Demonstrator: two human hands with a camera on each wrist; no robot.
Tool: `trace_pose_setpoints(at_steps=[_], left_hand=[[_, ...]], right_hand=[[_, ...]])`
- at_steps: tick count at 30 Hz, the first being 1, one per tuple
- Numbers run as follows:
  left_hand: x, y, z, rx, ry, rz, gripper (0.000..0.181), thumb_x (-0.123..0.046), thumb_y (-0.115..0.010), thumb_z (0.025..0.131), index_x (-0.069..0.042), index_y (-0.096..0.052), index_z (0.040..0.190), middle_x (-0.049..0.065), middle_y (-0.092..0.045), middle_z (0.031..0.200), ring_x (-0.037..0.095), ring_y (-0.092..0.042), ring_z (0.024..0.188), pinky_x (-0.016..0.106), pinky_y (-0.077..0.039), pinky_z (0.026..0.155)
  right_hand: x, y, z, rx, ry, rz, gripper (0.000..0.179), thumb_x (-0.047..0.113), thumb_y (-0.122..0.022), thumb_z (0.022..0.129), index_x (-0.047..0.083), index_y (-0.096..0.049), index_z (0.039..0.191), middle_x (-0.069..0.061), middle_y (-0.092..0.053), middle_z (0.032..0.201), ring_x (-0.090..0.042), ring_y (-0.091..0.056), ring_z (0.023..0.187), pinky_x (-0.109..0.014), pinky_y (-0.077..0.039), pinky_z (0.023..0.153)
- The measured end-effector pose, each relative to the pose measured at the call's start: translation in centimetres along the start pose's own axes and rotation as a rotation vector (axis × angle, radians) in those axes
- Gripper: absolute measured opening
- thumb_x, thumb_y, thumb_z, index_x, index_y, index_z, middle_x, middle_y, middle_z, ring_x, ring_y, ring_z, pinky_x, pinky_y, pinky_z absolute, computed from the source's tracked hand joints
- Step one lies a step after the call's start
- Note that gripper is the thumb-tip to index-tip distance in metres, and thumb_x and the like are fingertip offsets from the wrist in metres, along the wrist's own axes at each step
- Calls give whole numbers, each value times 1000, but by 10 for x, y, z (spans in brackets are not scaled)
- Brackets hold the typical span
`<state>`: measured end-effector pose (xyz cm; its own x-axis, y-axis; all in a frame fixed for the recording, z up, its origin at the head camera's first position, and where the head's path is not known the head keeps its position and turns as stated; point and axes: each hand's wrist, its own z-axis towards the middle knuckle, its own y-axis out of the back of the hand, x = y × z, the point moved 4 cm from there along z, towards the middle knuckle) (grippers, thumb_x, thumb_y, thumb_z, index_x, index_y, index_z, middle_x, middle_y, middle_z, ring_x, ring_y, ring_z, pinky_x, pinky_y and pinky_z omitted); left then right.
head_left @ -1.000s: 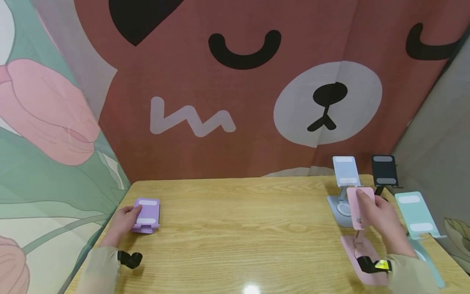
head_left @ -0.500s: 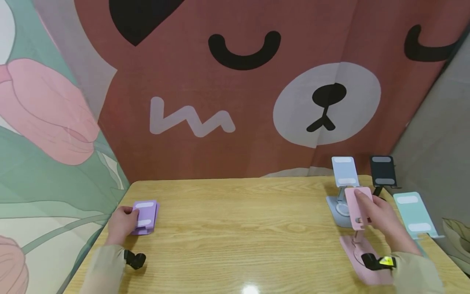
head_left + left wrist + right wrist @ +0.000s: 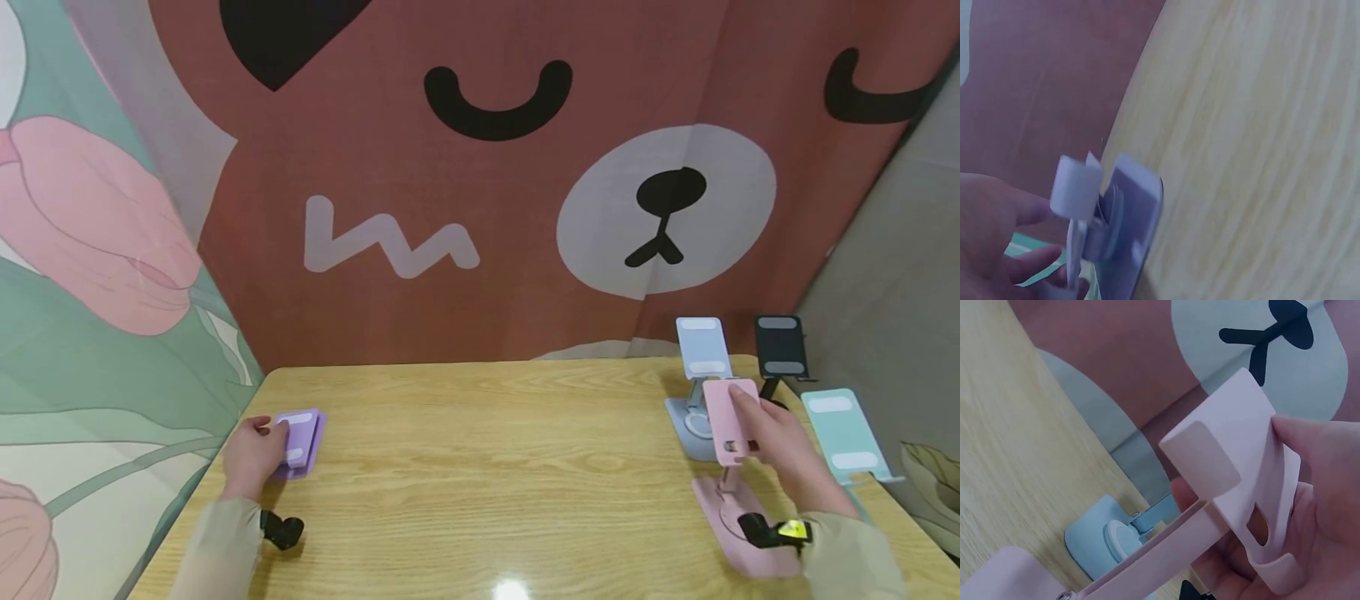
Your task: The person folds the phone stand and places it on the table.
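Moved: the purple stand [image 3: 302, 440] has its plate tipped further off its base [image 3: 1138, 215].
Bench [image 3: 480, 500]: wooden, under the stands.
Pink stand [image 3: 720, 425]: upright, pinched by the right hand [image 3: 776, 437].
Purple stand: bench's left, just right of the left hand [image 3: 253, 457], which pinches its plate (fingertips partly hidden).

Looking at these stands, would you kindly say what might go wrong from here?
The right hand holds the pink stand close to the blue stand, which it might knock. The right sleeve could brush the nearby mint stand. The purple stand could slide if the left hand pulls on it.
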<state>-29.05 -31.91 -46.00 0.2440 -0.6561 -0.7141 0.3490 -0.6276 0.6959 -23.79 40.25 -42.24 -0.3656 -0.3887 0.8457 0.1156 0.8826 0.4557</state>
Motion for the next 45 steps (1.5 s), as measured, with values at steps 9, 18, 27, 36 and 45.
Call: trace_pose_setpoints(at_steps=[9, 18, 27, 36, 45], left_hand=[[-27, -4, -9, -84, -24, -105, 55, -33, -52, 103, 10, -48, 137, 31, -53, 131, 47, -49, 120, 57, -33, 100], [-62, -14, -24, -65, -113, -257, 53, -29, -55, 104, 9, -44, 139, 30, -53, 133, 45, -47, 123, 53, -36, 103], [-90, -28, -40, -11, -149, -381, 48, -25, -60, 103, 4, -47, 139, 25, -58, 130, 37, -53, 118, 46, -41, 99], [-105, -39, -49, 36, -182, -397, 46, -27, -60, 103, 2, -50, 138, 22, -60, 128, 35, -53, 118, 45, -42, 99], [-122, -51, -66, 81, -212, -470, 40, -22, -61, 103, 2, -53, 135, 22, -62, 125, 33, -54, 116, 44, -38, 100]], right_hand=[[-5, -1, 2, -19, -30, 121, 104, 78, -23, 95, 0, 3, 159, -37, -6, 160, -51, -24, 134, -62, -27, 112], [0, -10, -2, 7, -25, 218, 101, 74, -28, 97, 4, 5, 160, -32, -3, 162, -46, -21, 137, -46, -42, 104], [24, -29, -15, 64, 60, 288, 100, 72, -35, 97, 5, 3, 162, -29, -3, 163, -47, -19, 137, -27, -50, 82], [50, -48, -29, 50, 174, 237, 92, 69, -33, 100, 0, -19, 159, -29, -23, 152, -43, -32, 127, -24, -45, 75], [76, -67, -42, 38, 245, 254, 83, 66, -35, 101, -3, -33, 148, -19, -34, 129, -30, -39, 109, -30, -41, 67]])
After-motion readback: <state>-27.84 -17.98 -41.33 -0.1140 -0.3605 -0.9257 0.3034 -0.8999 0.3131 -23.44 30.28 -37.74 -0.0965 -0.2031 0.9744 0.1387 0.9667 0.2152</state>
